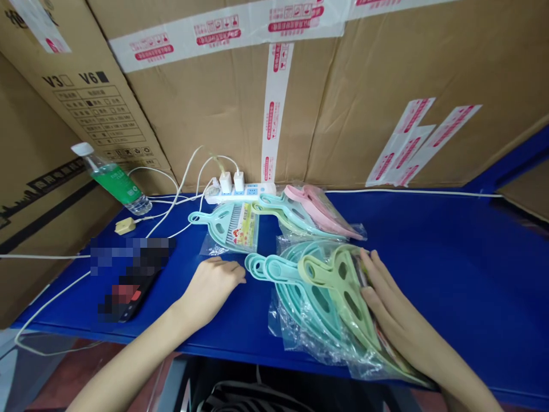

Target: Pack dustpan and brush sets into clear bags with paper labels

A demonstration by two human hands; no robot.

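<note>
The green dustpan (338, 286) lies against the right hand (386, 303), the nearer one, its handle pointing left and its pan slanting right toward the person. That hand rests on it with fingers extended, unclenched. The left hand (218, 280) curls just beside the blue dustpans' (295, 280) handles; whether it holds anything cannot be told. Clear bags (295, 337) enclose the near dustpans.

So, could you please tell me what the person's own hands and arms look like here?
The left hand and right hand are bare, without gloves. The left forearm and right forearm are slender, with no sleeve in view. I see no watch or bracelet; parts of the fingers are hidden.
</note>
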